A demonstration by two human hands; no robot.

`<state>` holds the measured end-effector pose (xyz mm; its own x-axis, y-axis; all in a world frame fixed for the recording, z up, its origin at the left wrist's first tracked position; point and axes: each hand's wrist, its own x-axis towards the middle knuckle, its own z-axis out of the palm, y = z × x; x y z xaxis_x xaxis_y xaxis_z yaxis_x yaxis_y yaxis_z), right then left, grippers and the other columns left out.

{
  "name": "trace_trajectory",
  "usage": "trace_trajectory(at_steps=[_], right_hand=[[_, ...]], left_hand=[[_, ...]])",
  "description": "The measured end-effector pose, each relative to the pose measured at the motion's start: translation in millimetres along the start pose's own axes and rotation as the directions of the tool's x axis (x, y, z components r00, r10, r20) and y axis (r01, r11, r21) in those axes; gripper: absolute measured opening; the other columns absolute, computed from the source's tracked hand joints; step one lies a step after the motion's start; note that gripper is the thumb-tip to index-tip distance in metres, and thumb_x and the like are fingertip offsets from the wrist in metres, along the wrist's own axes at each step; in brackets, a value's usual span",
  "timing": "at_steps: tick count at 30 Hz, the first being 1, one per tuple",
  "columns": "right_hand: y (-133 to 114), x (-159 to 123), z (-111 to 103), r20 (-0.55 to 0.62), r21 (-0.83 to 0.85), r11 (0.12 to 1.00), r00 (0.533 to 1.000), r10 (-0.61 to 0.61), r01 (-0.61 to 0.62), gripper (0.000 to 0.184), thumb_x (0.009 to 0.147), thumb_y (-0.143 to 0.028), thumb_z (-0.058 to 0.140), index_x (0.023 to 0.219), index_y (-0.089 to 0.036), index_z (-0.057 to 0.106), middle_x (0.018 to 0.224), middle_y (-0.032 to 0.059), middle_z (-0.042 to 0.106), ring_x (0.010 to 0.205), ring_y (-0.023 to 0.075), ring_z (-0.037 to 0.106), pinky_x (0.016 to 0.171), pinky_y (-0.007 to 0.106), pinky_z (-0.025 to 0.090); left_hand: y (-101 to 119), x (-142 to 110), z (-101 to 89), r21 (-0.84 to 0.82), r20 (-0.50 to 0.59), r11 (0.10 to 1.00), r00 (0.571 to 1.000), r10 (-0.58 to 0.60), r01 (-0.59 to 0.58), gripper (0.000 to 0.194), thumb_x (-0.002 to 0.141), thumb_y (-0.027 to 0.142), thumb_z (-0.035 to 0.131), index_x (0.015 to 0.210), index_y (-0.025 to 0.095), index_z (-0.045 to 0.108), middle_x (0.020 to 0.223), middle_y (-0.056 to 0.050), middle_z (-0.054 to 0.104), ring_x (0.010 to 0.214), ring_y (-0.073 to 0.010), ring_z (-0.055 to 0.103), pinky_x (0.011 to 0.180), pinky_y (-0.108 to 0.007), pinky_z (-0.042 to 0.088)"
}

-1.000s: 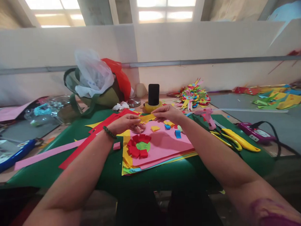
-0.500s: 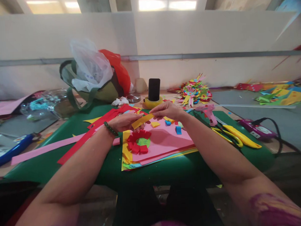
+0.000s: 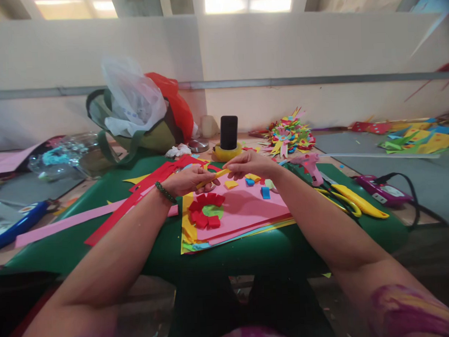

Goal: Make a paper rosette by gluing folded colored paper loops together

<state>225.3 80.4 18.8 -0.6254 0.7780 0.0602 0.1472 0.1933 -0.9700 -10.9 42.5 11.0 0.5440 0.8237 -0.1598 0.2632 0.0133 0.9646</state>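
The yellow strip point(image 3: 221, 173) is held in the air between the two hands, over the far part of the pink sheet point(image 3: 248, 208) on the green-covered desk point(image 3: 271, 255). The left hand point(image 3: 188, 180) has its fingers closed around the nearer end; the right hand point(image 3: 251, 163) pinches the far end between thumb and fingers. The strip shows almost edge-on, so whether it is folded cannot be told.

Handling it well seems to call for a light, even pinch at both ends, since soft-looking material like this could crease or twist if pulled hard. The person would do best to line the edges up squarely before pressing, with the fingertips close to where the pressure is needed. Working a little above the sheet also makes sense: the red flower point(image 3: 200, 219) lies just below the left hand, and the loose yellow piece point(image 3: 231, 185) and blue piece point(image 3: 265, 192) could be brushed aside by a low wrist.
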Motion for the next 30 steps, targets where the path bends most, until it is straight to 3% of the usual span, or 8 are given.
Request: trace_trajectory(at_steps=[4, 8, 12, 17, 20, 26, 30], right_hand=[[-3, 0, 3, -0.087, -0.056, 0.996, 0.994, 0.059, -0.064, 0.033, 0.080, -0.047, 0.077, 0.084, -0.015, 0.079, 0.073, 0.0066, 0.077, 0.059, 0.0098, 0.069, 0.055, 0.017, 0.055], [1, 4, 6, -0.088, -0.097, 0.995, 0.996, 0.022, -0.031, 0.021, 0.071, -0.033, 0.086, 0.073, -0.015, 0.077, 0.068, 0.0039, 0.076, 0.056, 0.0082, 0.067, 0.054, 0.015, 0.054], [3, 5, 6, -0.088, -0.057, 0.998, 0.996, 0.006, -0.011, 0.020, 0.070, -0.032, 0.085, 0.071, -0.014, 0.077, 0.063, 0.0031, 0.074, 0.052, 0.0084, 0.066, 0.053, 0.017, 0.055], [3, 6, 12, -0.017, -0.036, 0.999, 1.000, 0.004, -0.005, 0.026, 0.065, -0.035, 0.088, 0.069, -0.013, 0.075, 0.060, 0.0023, 0.073, 0.052, 0.0089, 0.066, 0.050, 0.016, 0.053], [4, 7, 14, 0.012, -0.042, 0.999, 1.000, 0.013, -0.012, 0.030, 0.064, -0.039, 0.089, 0.070, -0.013, 0.074, 0.059, 0.0020, 0.072, 0.052, 0.0101, 0.067, 0.050, 0.017, 0.054], [0, 3, 11, -0.079, -0.160, 0.987, 0.997, 0.013, -0.026, 0.028, 0.084, -0.041, 0.074, 0.074, -0.014, 0.074, 0.063, 0.0034, 0.072, 0.058, 0.0112, 0.069, 0.049, 0.016, 0.051], [0, 4, 11, -0.059, -0.179, 0.983, 0.997, -0.041, 0.030, 0.013, 0.075, -0.026, 0.080, 0.076, -0.014, 0.075, 0.060, 0.0003, 0.069, 0.060, 0.0103, 0.067, 0.050, 0.015, 0.050]], left_hand=[[0, 1, 4.6, 0.092, -0.076, 0.996, 0.997, 0.029, -0.022, 0.038, 0.078, 0.050, 0.074, 0.077, 0.012, 0.076, 0.057, -0.002, 0.060, 0.043, -0.0056, 0.045, 0.040, -0.019, 0.037], [2, -1, 7.4, 0.133, -0.106, 0.991, 0.994, 0.003, 0.011, 0.039, 0.077, 0.051, 0.074, 0.076, 0.012, 0.075, 0.059, -0.004, 0.064, 0.046, -0.0082, 0.051, 0.042, -0.020, 0.042], [4, -2, 8.5, 0.126, -0.077, 0.991, 0.997, -0.032, 0.041, 0.041, 0.076, 0.053, 0.074, 0.079, 0.012, 0.074, 0.063, -0.006, 0.070, 0.052, -0.0123, 0.062, 0.049, -0.022, 0.048], [2, 1, 16.5, 0.074, -0.081, 0.996, 0.996, 0.047, -0.042, 0.045, 0.073, 0.057, 0.076, 0.082, 0.014, 0.073, 0.079, -0.011, 0.077, 0.072, -0.0196, 0.072, 0.067, -0.029, 0.057], [0, 2, 20.2, 0.091, -0.077, 0.993, 0.994, 0.080, -0.073, 0.046, 0.073, 0.059, 0.076, 0.080, 0.013, 0.074, 0.077, -0.010, 0.077, 0.064, -0.0173, 0.070, 0.062, -0.027, 0.055], [1, 2, 19.4, 0.101, -0.100, 0.992, 0.992, 0.082, -0.072, 0.041, 0.074, 0.053, 0.078, 0.073, 0.011, 0.074, 0.071, -0.010, 0.075, 0.054, -0.0138, 0.065, 0.055, -0.024, 0.051], [1, 2, 21.2, 0.068, -0.108, 0.996, 0.992, 0.064, -0.056, 0.044, 0.070, 0.055, 0.080, 0.074, 0.012, 0.075, 0.072, -0.010, 0.076, 0.055, -0.0134, 0.066, 0.055, -0.024, 0.053]])
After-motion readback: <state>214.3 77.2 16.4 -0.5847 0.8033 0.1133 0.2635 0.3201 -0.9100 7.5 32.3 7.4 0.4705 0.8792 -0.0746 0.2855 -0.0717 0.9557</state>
